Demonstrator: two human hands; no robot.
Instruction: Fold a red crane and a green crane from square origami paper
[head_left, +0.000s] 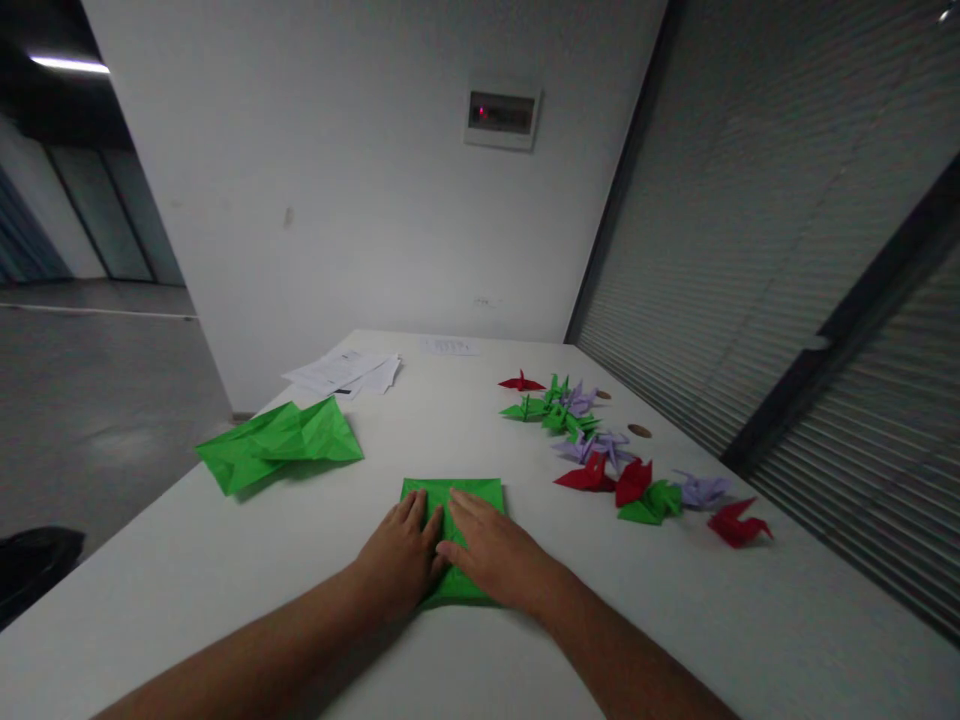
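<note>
A green sheet of folded paper (pixel 457 488) lies flat on the white table in front of me, roughly square. My left hand (pixel 401 553) rests on its left part, fingers stretched out over the surface. From the other side, my right hand (pixel 491 550) lies flat across the paper's right and middle, its fingers extended and its thumb close to the left hand's fingers. Both palms cover much of the sheet, so its creases there are hidden. Neither hand grips anything.
Creased green paper (pixel 281 445) sits at the table's left edge, with printed sheets (pixel 345 370) behind it. Several folded paper cranes, including a red crane (pixel 739 523) and a purple crane (pixel 701 490), line the right side. A white wall (pixel 375 200) closes the far end; blinds (pixel 697 280) run along the right.
</note>
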